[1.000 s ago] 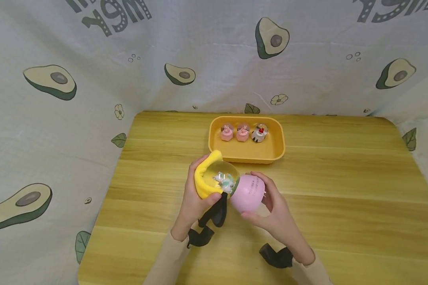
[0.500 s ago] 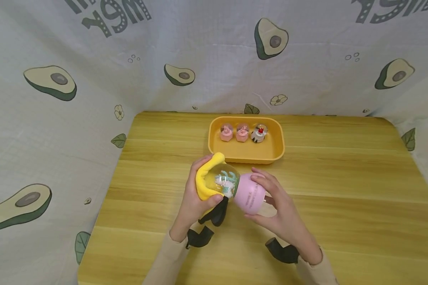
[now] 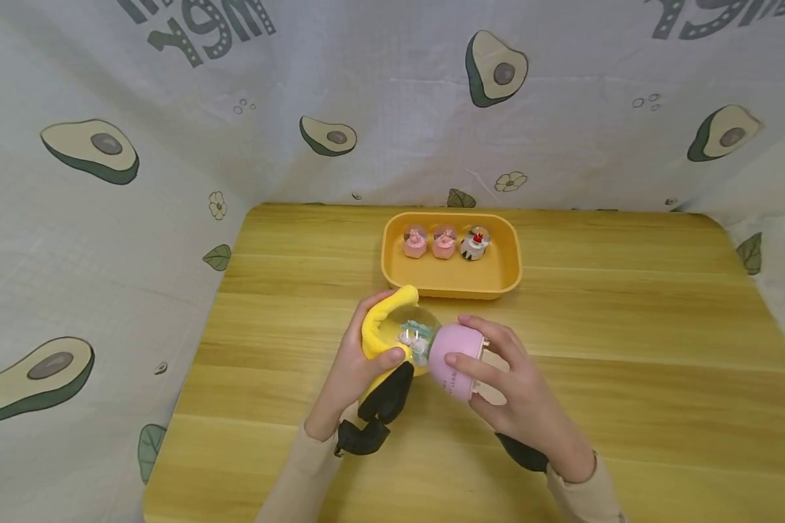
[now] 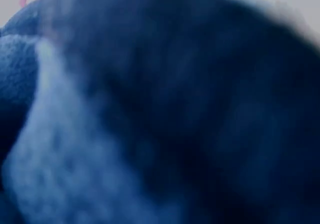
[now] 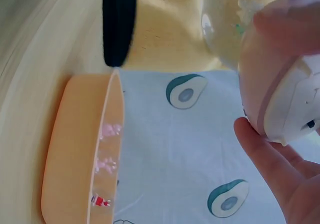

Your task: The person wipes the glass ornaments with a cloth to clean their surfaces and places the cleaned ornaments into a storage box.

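Observation:
A snow globe with a clear dome (image 3: 425, 317) and a pink base (image 3: 454, 352) lies sideways between the two hands. White and mint-green figures show inside the dome. My left hand (image 3: 356, 374) holds a yellow cloth (image 3: 374, 328) round the dome's left side. From the right, my right hand (image 3: 526, 396) grips the pink base with curled fingers. The right wrist view shows the base's underside (image 5: 300, 103) facing that palm, with a fingertip (image 5: 243, 129) below it. Blurred, bluish-looking fabric (image 4: 75, 159) fills most of the left wrist view, so that hand's fingers are hidden there.
Beyond the hands stands a yellow tray (image 3: 451, 293) holding two small pink globes (image 3: 415, 245) and a white one (image 3: 474, 248) with a red figure. Black straps (image 3: 361, 438) hang at the wrists. Avocado-print fabric (image 3: 399, 167) borders the wooden table (image 3: 628, 327).
The snow globe has turned about its length, its base's printed lettering shifting downward. My right fingers have changed their place on the base. My left hand with the cloth has moved slightly right and nearer.

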Motion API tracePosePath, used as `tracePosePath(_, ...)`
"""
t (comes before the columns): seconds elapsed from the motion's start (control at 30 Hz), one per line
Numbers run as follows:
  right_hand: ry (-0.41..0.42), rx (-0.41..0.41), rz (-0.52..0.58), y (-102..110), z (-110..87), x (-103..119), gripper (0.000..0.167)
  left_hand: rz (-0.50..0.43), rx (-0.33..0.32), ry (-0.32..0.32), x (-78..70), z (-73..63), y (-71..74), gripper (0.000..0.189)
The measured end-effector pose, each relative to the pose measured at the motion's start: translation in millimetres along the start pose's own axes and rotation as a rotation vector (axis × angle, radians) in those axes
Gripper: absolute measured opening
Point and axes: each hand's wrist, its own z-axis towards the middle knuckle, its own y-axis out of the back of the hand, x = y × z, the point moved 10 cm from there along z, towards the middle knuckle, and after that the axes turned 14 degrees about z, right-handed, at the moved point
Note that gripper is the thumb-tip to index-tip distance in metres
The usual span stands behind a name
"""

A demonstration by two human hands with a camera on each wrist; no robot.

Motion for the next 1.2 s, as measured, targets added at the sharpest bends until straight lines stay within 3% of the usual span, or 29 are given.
tracePosePath(0.13,-0.041,0.026,0.048,1,0.2,-3,0.033,0.009,0.005,-0.059,-4.8,0.3,0.2,0.072)
tracePosePath(0.37,-0.160,0.011,0.163,3,-5.4,-14,0.065,0.132,0.012,-0.217,-25.8,1.4,-0.2,0.070)
tracePosePath(0.47,-0.207,0.000,0.200,5,-7.1,-18,0.068,0.171,0.029,-0.262,-34.2,1.0,-1.7,0.069)
tracePosePath(0.73,-0.360,0.020,0.310,1,-11.2,-26,0.078,0.239,0.112,-0.336,-47.2,-0.3,-8.7,0.059)
tracePosePath(0.97,-0.387,0.008,0.380,-2,-15.5,-31,0.090,0.277,0.137,-0.411,-57.2,-1.6,-12.3,0.059)
tracePosePath(1.2,-0.563,-0.003,0.528,-7,-23.9,-45,0.087,0.324,0.167,-0.458,-61.2,-4.0,-17.3,0.053)
